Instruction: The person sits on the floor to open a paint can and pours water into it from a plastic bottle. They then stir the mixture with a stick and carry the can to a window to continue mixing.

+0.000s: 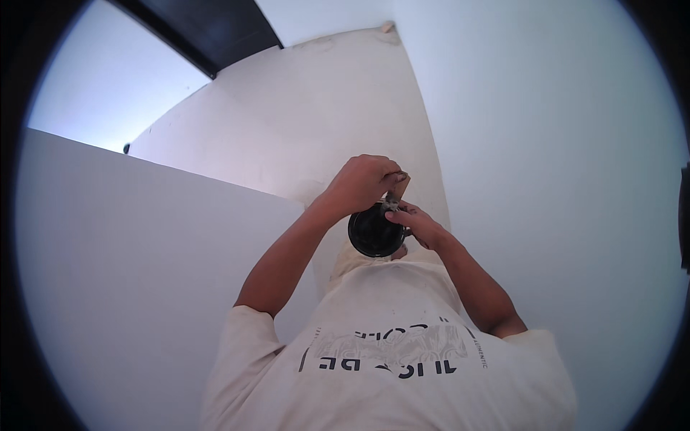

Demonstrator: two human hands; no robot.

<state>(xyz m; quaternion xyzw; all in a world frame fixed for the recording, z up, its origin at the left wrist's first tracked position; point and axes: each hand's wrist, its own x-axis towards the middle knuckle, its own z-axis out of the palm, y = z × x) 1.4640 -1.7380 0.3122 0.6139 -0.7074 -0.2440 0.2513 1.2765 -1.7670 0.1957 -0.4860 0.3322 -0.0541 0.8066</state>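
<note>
"Since both hands crowd one rim, which grip has what?"

"The left hand [365, 178] pinches a tan, flat-sided handle [405, 188] from above, fingertips closed on it. The right hand [425, 227] clasps a round black container [356, 235] at its right side, thumb over the rim, fingers curled outside."

"And the greyish end [392, 205] between them?"

"The handle's lower end, perhaps bristles. It's small and dim, so I can't be sure, nor tell whether the right thumb presses on it too."

"How would the container handle?"

"It's held up in front of the body, seemingly by one hand, so I'd judge it light. The side looks thin and stiff, and the shiny rim suggests a smooth surface that could slip. Its inside is too dark to read, so I'd keep it level."

"Where would you take hold?"

"By the rim, thumb in, fingers out; a palm beneath would steady it. The handle looks stiff and light: pinch its flat faces, clear of the greyish end."

"Further out?"

"A pale shirt [388, 294] nearest, pale floor [309, 115] beyond the hands, a white wall [546, 179] on the right, a dark panel [215, 36] at upper left."
</note>
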